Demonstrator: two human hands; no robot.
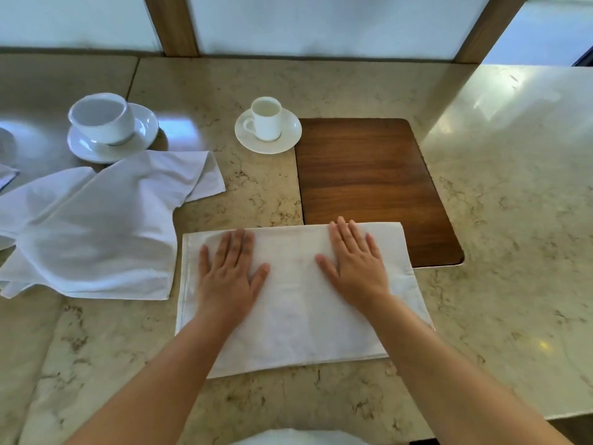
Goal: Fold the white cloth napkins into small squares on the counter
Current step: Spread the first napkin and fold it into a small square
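A white cloth napkin (295, 313) lies folded into a wide rectangle on the marble counter (500, 239) straight in front of me. My left hand (229, 274) presses flat on its left part, fingers spread. Flat on its right part rests my right hand (356, 264), fingers also apart. The napkin's far right corner overlaps a wooden board (369, 175). To the left, a loose heap of unfolded white napkins (96, 226) lies rumpled on the counter.
A large white cup on a saucer (106, 126) stands at the back left. A small white cup on a saucer (268, 126) sits beside the board's far left corner. Another white cloth edge (298, 438) shows at the bottom of the view.
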